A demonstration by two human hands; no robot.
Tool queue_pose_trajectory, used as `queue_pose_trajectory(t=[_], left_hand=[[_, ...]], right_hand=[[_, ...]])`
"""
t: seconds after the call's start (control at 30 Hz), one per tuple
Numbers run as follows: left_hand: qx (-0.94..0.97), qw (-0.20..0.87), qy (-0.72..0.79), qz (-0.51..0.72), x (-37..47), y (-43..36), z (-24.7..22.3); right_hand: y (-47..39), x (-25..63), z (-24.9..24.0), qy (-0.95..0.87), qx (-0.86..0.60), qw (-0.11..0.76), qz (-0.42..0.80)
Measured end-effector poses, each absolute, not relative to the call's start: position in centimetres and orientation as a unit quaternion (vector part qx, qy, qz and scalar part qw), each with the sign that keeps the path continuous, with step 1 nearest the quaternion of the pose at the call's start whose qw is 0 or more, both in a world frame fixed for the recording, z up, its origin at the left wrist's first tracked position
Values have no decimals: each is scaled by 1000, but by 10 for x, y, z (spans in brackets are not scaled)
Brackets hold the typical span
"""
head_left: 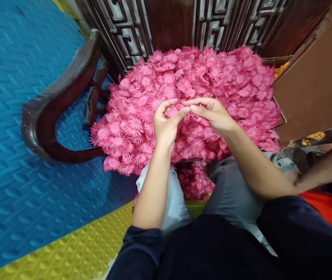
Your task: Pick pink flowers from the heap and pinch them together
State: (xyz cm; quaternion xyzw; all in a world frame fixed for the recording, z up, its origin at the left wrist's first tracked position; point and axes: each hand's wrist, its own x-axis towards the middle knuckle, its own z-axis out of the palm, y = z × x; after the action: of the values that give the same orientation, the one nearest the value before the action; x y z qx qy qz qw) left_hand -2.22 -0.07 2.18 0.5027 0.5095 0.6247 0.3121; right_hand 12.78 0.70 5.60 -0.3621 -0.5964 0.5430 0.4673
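1. Left hand (165, 126) and right hand (215, 114): thumbs and forefingers curve together near frame centre; whether they pinch anything cannot be told.
2. Pink flowers (135, 124): heaped beneath the hands, upper centre; presumably light, soft, easily creased, best held by the middle, not the petal tips.

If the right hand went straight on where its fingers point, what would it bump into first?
Probably the person's bare left hand, directly ahead and touching or nearly so; depth is unclear. The heaped pink, many-petalled flowers seem to lie below.
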Motion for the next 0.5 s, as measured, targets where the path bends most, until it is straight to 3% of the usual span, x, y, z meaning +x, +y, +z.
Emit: queue_pose_trajectory(t=[0.13,0.3,0.4,0.5], left_hand=[[485,328,516,626,-20,-1,21],[472,343,508,633,-17,-4,26],[470,291,520,651,-23,-3,27],[441,165,573,671,-34,0,26]], right_hand=[[5,124,57,-612,-358,440,551],[3,114,49,-590,-397,473,520],[6,115,44,-541,-426,486,538],[12,121,40,-498,-442,498,556]])
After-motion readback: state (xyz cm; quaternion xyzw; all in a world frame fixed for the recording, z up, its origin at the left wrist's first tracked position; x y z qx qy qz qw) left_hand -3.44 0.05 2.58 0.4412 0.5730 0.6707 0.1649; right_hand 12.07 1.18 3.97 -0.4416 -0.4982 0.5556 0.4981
